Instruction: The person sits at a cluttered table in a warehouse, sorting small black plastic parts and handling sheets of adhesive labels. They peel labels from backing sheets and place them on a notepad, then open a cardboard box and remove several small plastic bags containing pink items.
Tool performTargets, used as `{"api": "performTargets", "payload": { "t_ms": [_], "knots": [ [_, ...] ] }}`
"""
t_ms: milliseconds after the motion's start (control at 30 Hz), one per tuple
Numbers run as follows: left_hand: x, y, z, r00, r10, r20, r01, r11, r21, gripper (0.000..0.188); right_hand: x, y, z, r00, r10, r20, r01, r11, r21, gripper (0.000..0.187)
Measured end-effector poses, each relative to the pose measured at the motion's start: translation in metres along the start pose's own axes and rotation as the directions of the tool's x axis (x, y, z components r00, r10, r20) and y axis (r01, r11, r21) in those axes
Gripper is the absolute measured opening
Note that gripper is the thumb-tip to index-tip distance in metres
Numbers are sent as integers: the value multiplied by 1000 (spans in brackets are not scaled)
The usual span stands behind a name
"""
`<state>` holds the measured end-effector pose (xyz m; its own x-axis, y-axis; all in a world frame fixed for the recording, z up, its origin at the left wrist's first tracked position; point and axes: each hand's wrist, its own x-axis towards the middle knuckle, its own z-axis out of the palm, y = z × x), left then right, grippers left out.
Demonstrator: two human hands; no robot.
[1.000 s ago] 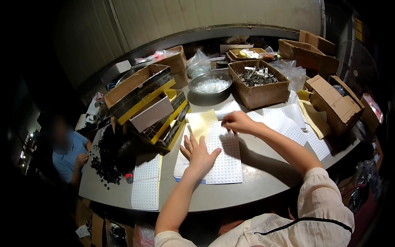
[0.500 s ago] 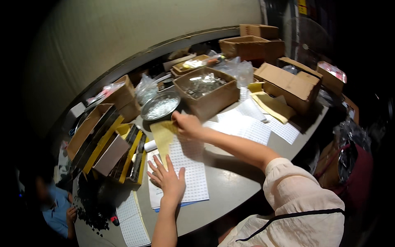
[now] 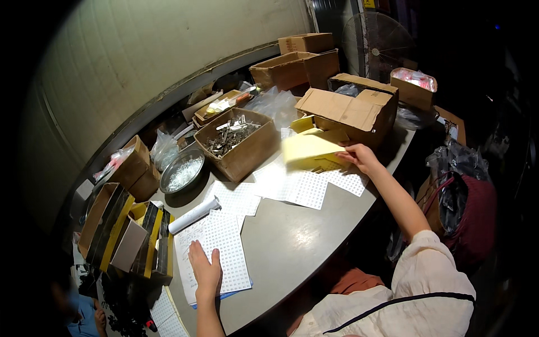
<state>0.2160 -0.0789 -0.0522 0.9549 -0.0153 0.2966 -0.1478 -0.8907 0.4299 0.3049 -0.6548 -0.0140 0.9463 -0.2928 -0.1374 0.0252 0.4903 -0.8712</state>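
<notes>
My left hand (image 3: 205, 271) lies flat with fingers stretched out, pressing on a white sheet printed with small rows of marks (image 3: 225, 247). Under that sheet are a handwritten page (image 3: 185, 240) and a blue edge of something. Out to the right, my right hand (image 3: 362, 158) pinches the edge of a yellow paper sheet (image 3: 309, 150), its far side blurred by motion. It hangs over other yellow paper and white printed sheets (image 3: 306, 188), in front of an open cardboard box (image 3: 345, 109).
A rolled white paper (image 3: 193, 215) lies beyond my left hand. Behind it stand a dark bowl of clear small pieces (image 3: 182, 173) and a box of metal parts (image 3: 238, 143). Black-and-yellow boxes (image 3: 132, 230) sit at left, near another person's blue sleeve (image 3: 84, 317).
My right hand has carried the yellow sheet from above the printed sheet over to the right. My left hand stays on the printed sheet. The view has shifted to the right.
</notes>
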Motion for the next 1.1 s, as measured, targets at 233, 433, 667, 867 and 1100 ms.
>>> {"api": "performTargets", "payload": {
  "t_ms": [233,433,667,867,1100],
  "knots": [
    [-3,-8,-1,997,-68,-40,64,995,-82,78,-40,-2,-6,995,-16,94,54,908,-415,23],
    [0,-7,0,999,-39,-24,37,998,-54,75,-12,-4,32,966,66,250,170,567,-806,19],
    [2,-10,7,997,37,-61,-37,999,4,66,57,23,87,936,-127,328,315,-116,-942,53],
    [0,-5,-3,1000,8,1,-8,999,-39,69,73,31,118,939,-92,332,341,399,-851,36],
    [-4,-7,-1,991,-67,-116,53,992,-115,83,66,14,101,937,-289,196,345,847,-403,25]
  ]
}}
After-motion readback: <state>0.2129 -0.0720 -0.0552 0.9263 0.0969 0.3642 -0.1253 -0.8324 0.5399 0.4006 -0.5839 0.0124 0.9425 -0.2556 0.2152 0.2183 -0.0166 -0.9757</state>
